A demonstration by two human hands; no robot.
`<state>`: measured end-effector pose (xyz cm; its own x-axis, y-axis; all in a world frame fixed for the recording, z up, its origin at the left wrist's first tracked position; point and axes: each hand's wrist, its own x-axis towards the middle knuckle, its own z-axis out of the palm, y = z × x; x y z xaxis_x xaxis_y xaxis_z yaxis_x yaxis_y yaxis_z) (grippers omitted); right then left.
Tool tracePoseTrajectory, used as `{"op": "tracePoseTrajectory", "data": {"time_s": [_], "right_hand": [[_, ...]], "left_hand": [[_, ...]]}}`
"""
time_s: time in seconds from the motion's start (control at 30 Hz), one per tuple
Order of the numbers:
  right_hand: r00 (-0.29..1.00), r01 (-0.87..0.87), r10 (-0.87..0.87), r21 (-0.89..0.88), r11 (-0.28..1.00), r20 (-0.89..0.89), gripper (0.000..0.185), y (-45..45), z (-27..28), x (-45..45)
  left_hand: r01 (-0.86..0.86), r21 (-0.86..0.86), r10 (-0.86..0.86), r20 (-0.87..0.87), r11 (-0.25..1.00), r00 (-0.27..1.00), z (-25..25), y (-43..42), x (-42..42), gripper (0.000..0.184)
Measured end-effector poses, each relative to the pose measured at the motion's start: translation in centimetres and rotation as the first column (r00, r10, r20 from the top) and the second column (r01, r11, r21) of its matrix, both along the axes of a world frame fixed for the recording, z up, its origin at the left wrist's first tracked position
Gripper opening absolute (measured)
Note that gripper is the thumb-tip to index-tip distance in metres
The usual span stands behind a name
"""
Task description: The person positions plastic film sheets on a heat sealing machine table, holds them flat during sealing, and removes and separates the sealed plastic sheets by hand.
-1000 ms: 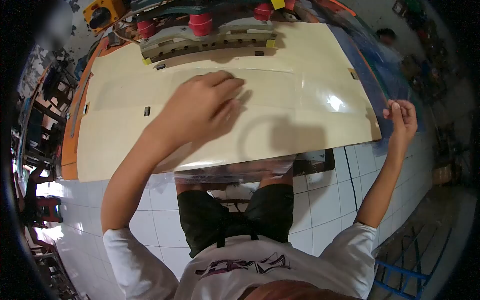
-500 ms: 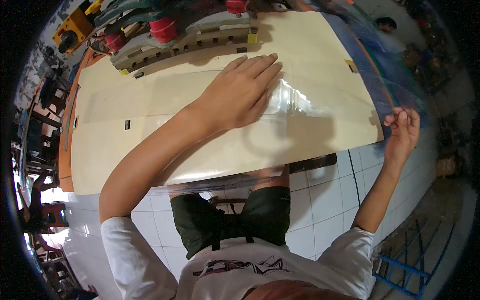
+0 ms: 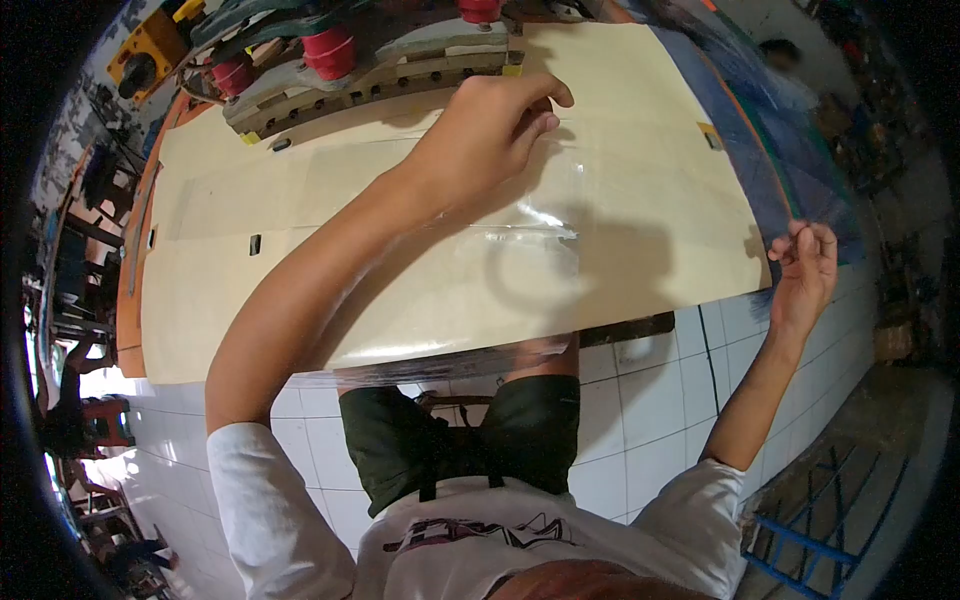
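A cream sheet [image 3: 680, 240] covers the worktable, and clear, shiny plastic [image 3: 450, 290] lies over its middle. Above the sheet's upper middle is my left hand [image 3: 485, 130], palm down, with loosely bent fingers and a gap between thumb and index finger; nothing shows in it. Beyond the sheet's right edge, my right hand [image 3: 805, 265] is raised with its fingertips pinched at the edge of thin bluish see-through plastic [image 3: 740, 120]. Small dark pieces, one at the left [image 3: 255, 244], rest on the cream sheet.
A machine bar [image 3: 370, 90] with red cylindrical parts [image 3: 329, 54] crosses the table's back left. A yellow box with a black knob [image 3: 145, 60] stands beyond it. Blue metal framing [image 3: 810, 540] is at lower right. Another person's head [image 3: 780, 55] shows at upper right.
My left hand first slid rightward and lay flat with spread fingers; now it is farther back with its fingers bent. The film's glare has changed shape. My right hand has barely moved.
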<state>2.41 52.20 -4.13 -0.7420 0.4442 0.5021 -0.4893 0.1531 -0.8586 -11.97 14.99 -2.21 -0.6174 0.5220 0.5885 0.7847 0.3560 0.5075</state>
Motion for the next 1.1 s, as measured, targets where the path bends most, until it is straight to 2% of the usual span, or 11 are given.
{"op": "tracePoseTrajectory", "data": {"time_s": [0.33, 0.4, 0.43, 0.5, 0.57, 0.63, 0.7, 0.8, 0.97, 1.03, 1.1], "right_hand": [[0.998, 0.004, -0.001, -0.051, 0.999, 0.061, 0.020, 0.4, -0.4, -0.1], [0.997, 0.036, -0.033, -0.039, 0.999, 0.072, 0.022, -0.3, -0.3, 0.0], [0.991, 0.112, -0.115, 0.040, 0.993, 0.074, 0.023, -0.8, -0.2, -0.1], [0.975, 0.196, -0.207, 0.123, 0.973, 0.077, 0.025, -2.1, 0.1, 0.6], [0.954, 0.278, -0.300, 0.334, 0.901, 0.014, 0.027, -3.8, 0.5, 1.7], [0.958, 0.272, -0.285, 0.345, 0.898, -0.013, 0.023, -5.0, 0.3, 3.5], [0.934, 0.353, -0.278, 0.695, 0.627, -0.224, 0.018, -5.9, -0.3, 5.8], [0.940, 0.341, -0.114, 0.875, 0.344, -0.321, 0.020, -8.7, -0.5, 9.1], [0.973, 0.227, -0.104, 0.944, 0.241, -0.207, 0.023, -12.1, -5.8, 12.9], [0.977, 0.177, -0.157, 0.955, 0.237, -0.142, 0.024, -13.3, -8.4, 13.7], [0.969, 0.176, -0.218, 0.944, 0.279, -0.117, 0.025, -14.6, -10.1, 14.1]], "left_hand": [[0.014, 0.039, -0.019, 0.134, 0.999, 0.991, 0.5, -0.2, -0.1, 0.020], [-0.002, 0.051, 0.009, -0.134, 0.999, 0.991, -0.1, 0.1, 0.3, 0.019], [0.005, 0.052, 0.001, -0.127, 0.999, 0.992, -0.2, 0.2, 0.7, 0.019], [0.104, -0.138, -0.134, -0.233, 0.985, 0.963, -0.4, 0.1, 1.7, 0.021], [0.210, -0.204, -0.235, -0.107, 0.956, 0.966, -1.3, 0.2, 2.5, 0.026], [0.224, -0.324, -0.264, -0.085, 0.919, 0.961, -2.3, 0.1, 3.2, 0.035], [0.198, -0.340, -0.254, -0.128, 0.919, 0.959, -4.5, -0.2, 3.4, 0.038], [0.155, -0.371, -0.233, -0.175, 0.916, 0.957, -5.2, -0.4, 3.9, 0.043], [0.149, -0.381, -0.217, -0.143, 0.913, 0.966, -5.0, 0.1, 4.0, 0.048], [0.125, -0.398, -0.101, 0.080, 0.909, 0.992, -4.2, 0.3, 4.4, 0.061], [0.053, -0.357, -0.030, 0.071, 0.933, 0.997, -4.3, 1.0, 5.2, 0.071]]}}
